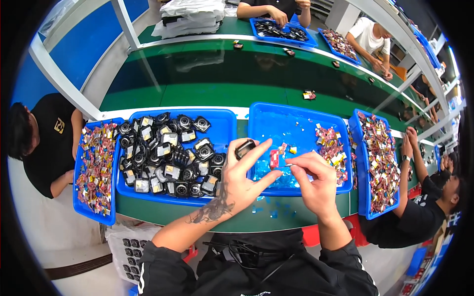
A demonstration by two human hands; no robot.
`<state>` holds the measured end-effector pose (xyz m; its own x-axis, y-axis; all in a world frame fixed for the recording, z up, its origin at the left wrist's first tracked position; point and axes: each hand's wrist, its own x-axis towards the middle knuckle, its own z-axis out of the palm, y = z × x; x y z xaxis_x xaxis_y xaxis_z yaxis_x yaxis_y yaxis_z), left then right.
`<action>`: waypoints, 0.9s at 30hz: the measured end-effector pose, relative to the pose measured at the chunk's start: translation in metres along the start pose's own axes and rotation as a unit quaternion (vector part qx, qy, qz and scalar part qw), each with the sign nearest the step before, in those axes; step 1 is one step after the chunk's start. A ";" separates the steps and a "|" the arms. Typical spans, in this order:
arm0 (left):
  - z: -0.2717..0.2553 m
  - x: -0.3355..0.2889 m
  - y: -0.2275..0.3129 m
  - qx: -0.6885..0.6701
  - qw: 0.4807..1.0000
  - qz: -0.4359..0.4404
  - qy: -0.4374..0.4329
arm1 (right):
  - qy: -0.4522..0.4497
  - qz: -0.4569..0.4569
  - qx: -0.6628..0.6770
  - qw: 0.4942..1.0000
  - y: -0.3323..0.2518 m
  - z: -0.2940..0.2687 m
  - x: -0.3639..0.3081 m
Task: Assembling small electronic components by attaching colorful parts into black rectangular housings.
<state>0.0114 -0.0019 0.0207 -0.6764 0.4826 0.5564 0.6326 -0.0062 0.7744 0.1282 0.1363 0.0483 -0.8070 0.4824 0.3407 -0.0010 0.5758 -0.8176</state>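
Observation:
My left hand (241, 173) is closed around a black watch-like case (245, 148), its thumb and forefinger reaching out to the right. Fingertips pinched, my right hand (317, 183) grips a thin, dark, pointed tool (285, 166) whose exact kind is too small to tell. At the tool's tip, between my hands, is a small red circuit piece (274, 159); whether it is held or lies below is unclear. Under both hands stands a blue tray (276, 111) with blue film scraps (269, 181) and a heap of red and yellow small parts (332, 150) at its right.
Left of my hands, a blue tray (224, 118) holds many black watch-like cases (170, 153). Narrow blue bins of red parts flank it (96, 167) and the far right (380, 163). Beyond runs a green conveyor (197, 93) carrying scattered parts. Co-workers (44, 143) sit around.

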 end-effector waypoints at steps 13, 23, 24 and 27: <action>-0.006 -0.002 -0.018 -0.190 0.963 -0.058 -0.180 | -0.132 0.134 0.217 0.958 0.002 -0.010 -0.001; -0.006 -0.004 -0.015 -0.139 0.973 -0.069 -0.171 | -0.136 0.217 0.352 0.900 0.021 0.005 0.004; -0.006 -0.004 -0.015 -0.137 0.973 -0.068 -0.171 | -0.137 0.216 0.353 0.900 0.018 0.004 0.003; -0.004 -0.004 -0.015 -0.159 0.966 -0.093 -0.179 | -0.170 0.177 0.285 0.927 0.015 0.002 0.001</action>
<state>0.0029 -0.0075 0.0076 -0.5579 0.7726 0.3030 0.3255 -0.1321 0.9363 0.1262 0.1440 0.0351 -0.9557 0.2826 -0.0828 0.0664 -0.0673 -0.9955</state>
